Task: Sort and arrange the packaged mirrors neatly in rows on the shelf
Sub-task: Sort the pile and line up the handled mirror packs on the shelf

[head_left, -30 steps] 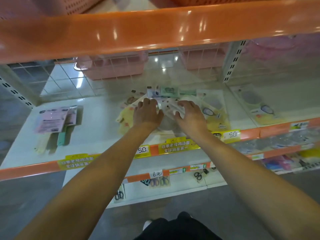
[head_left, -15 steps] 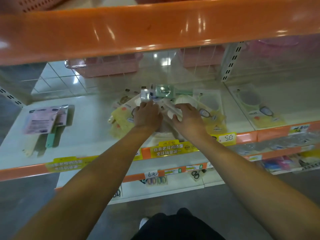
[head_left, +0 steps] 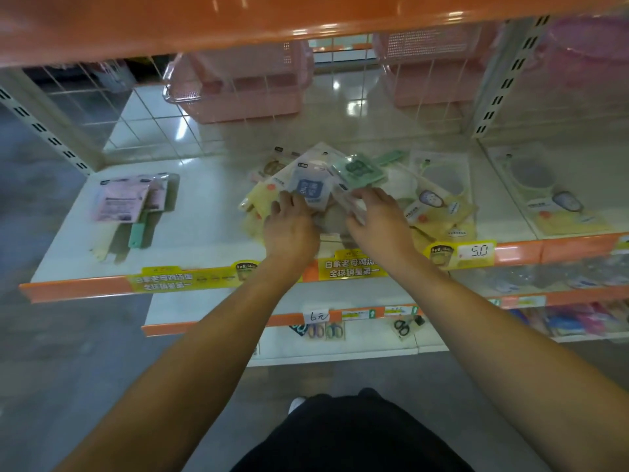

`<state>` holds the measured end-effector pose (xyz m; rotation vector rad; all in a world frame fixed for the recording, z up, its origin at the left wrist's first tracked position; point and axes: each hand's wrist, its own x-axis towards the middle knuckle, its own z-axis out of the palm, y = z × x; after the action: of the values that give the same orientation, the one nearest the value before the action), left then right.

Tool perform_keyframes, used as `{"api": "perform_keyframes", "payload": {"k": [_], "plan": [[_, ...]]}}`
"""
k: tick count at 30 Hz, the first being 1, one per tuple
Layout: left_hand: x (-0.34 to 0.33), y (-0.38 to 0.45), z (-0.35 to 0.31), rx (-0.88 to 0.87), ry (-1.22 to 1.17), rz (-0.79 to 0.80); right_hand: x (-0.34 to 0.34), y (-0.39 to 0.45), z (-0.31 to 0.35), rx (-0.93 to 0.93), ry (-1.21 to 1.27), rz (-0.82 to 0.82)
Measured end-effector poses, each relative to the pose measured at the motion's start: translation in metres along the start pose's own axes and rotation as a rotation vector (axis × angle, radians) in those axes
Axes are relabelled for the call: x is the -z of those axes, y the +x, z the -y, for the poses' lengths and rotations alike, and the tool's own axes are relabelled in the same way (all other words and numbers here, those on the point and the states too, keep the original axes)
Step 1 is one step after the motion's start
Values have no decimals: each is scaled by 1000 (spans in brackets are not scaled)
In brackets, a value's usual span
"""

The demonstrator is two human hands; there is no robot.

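A loose heap of packaged mirrors [head_left: 340, 185] lies in the middle of the white shelf [head_left: 204, 233]. My left hand [head_left: 289, 226] holds a clear pack with a blue label [head_left: 308, 187] at its near edge. My right hand [head_left: 377, 219] grips a pale pack [head_left: 347, 199] just under a green handled mirror [head_left: 360, 168]. Yellow carded packs [head_left: 439, 206] lie to the right of the heap. Two pink packs with handles [head_left: 126, 199] lie at the shelf's left end. Parts of the heap are hidden under my hands.
An orange shelf edge [head_left: 238, 22] hangs overhead, close to the camera. Pink baskets [head_left: 245, 86] stand behind the wire back grid. Another carded mirror [head_left: 548, 199] lies in the bay to the right. Lower shelves hold scissors [head_left: 403, 327] and other goods.
Both hands have lifted and spread packs in the heap; the blue-label pack and the green mirror now stand out on top. The camera has moved closer and lower.
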<state>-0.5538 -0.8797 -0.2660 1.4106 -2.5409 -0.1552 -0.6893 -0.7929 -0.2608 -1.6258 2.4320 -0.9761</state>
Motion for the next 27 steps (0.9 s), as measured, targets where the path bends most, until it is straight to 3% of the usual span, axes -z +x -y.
{"api": "perform_keyframes", "payload": {"k": [5, 9, 14, 22, 27], "plan": [[5, 19, -8, 144, -78, 13, -1, -6, 0, -18, 12, 16], [1, 39, -19, 159, 57, 135, 0, -8, -2, -28, 21, 16], [-2, 37, -16, 184, 7, 128, 1, -8, -3, -37, 23, 11], [-1, 4, 25, 135, -143, -22, -13, -4, 9, -34, 15, 79], [12, -7, 43, 168, -109, -152, -28, 1, 31, 17, 20, 122]]}}
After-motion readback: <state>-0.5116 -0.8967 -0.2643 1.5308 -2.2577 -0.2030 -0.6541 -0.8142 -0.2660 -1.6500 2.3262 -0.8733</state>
